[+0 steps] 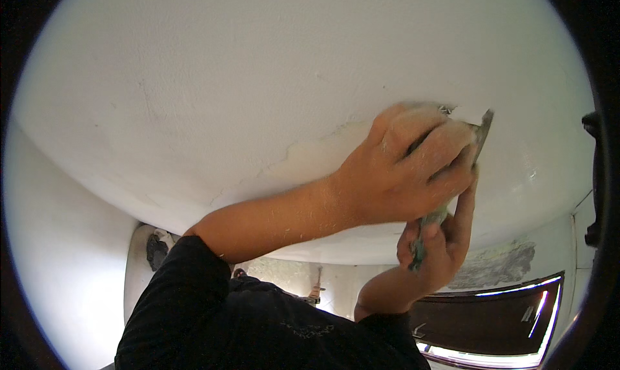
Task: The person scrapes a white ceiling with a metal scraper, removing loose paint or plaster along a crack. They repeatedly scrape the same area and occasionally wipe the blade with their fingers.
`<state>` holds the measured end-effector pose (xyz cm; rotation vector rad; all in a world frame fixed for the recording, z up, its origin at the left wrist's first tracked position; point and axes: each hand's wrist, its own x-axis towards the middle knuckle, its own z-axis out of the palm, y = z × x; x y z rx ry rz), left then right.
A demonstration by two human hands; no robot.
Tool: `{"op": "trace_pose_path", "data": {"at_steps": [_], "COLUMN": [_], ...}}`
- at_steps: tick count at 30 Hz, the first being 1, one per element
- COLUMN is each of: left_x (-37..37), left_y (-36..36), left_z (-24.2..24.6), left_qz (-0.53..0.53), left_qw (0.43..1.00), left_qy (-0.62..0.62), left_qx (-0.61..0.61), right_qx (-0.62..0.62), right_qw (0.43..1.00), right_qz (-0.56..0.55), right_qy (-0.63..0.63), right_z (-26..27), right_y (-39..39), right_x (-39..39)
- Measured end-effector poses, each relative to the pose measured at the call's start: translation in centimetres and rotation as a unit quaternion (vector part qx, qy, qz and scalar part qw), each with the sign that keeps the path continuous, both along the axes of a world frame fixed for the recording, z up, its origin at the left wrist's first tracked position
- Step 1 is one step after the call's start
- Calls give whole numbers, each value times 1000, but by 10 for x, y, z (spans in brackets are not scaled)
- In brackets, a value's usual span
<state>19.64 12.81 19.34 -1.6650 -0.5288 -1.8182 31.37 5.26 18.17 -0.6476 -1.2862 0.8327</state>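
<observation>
A scraper with a metal blade (484, 132) and a greenish handle (417, 251) is held against or close to the white wall (242, 79). My right hand (443, 253) grips the handle from below. Above it, my left hand (421, 161) is curled over the middle of the tool towards the blade, with dust on its skin. The left hand hides most of the tool and the wall behind it. A small dark damaged spot (446, 109) shows just past the left knuckles. Along the left forearm runs a cracked edge (290, 152) bordering a smoother, cream-coloured patch.
At lower right are a dark brown door (479, 316) with light around its edges and a rough grey patch (503, 263) on the wall. Dark and pale cloth-like items (157, 249) lie at lower left. A small wooden object (316, 290) is beyond my torso.
</observation>
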Motion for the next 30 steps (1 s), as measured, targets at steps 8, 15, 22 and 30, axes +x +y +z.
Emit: {"op": "trace_pose_path", "data": {"at_steps": [8, 15, 22, 30], "left_x": [-1, 1, 7, 9], "left_y": [-6, -20, -23, -19], "left_z": [21, 24, 24, 41], "left_qz": [6, 6, 28, 0], "left_qw": [999, 998, 995, 997], "left_qy": [35, 66, 94, 70], "left_qx": [19, -20, -29, -26], "right_qx": [-19, -41, -46, -66], "right_qw": [999, 997, 993, 993], "right_qz": [29, 63, 100, 99], "right_qy": [42, 0, -39, 18], "right_z": [18, 19, 22, 38], "right_y": [-14, -30, -21, -22], "right_x": [-2, 18, 36, 31]}}
